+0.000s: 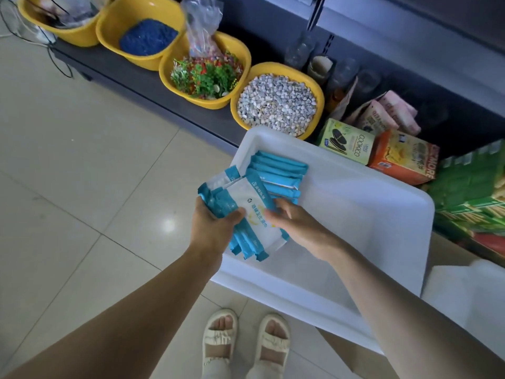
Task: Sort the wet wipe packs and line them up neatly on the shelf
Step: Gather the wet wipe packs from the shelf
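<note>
My left hand [211, 228] grips a stack of several blue-and-white wet wipe packs [246, 214] above the near-left rim of a white plastic bin [369, 214]. My right hand [297, 225] holds the stack's right edge, fingers curled on the top pack. More blue wipe packs [281, 173] stand on edge in the bin's far-left corner. The low dark shelf [164, 88] runs across the top of the view.
Yellow basins on the shelf hold blue granules [149, 36], plastic plants [206, 75] and pebbles [277, 102]. Cookie boxes [347, 140] and an orange box [401, 157] sit right of them, green packs [470, 187] further right. Tiled floor [82, 173] lies to the left; my sandalled feet [246, 340] are below.
</note>
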Demonstrator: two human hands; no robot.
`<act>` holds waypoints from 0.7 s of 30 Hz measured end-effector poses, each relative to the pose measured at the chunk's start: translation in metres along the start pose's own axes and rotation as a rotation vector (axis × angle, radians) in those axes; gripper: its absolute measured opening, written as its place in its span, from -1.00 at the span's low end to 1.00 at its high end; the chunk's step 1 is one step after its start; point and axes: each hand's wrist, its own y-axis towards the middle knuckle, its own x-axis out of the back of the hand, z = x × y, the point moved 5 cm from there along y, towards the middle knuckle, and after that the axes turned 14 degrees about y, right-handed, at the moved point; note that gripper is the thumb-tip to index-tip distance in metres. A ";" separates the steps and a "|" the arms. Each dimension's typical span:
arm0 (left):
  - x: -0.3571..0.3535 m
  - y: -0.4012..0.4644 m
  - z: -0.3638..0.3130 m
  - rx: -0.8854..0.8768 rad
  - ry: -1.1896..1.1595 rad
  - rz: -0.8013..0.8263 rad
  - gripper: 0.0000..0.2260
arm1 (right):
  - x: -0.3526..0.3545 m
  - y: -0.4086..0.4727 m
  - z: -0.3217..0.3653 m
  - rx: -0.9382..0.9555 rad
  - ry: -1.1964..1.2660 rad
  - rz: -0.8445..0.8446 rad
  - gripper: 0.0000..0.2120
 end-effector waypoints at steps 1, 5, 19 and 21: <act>-0.006 0.000 0.001 0.002 -0.011 0.020 -0.64 | -0.002 -0.004 -0.001 0.001 -0.007 0.037 -0.69; -0.025 0.001 0.011 0.054 -0.064 0.186 -0.71 | 0.006 -0.008 -0.008 0.035 0.033 0.028 -0.57; -0.016 0.014 0.037 -0.242 1.138 0.132 -0.52 | 0.003 0.025 -0.061 0.123 -1.012 -0.222 -0.56; -0.020 0.017 0.043 -0.263 1.218 0.134 -0.52 | 0.000 0.035 -0.064 0.184 -1.044 -0.276 -0.58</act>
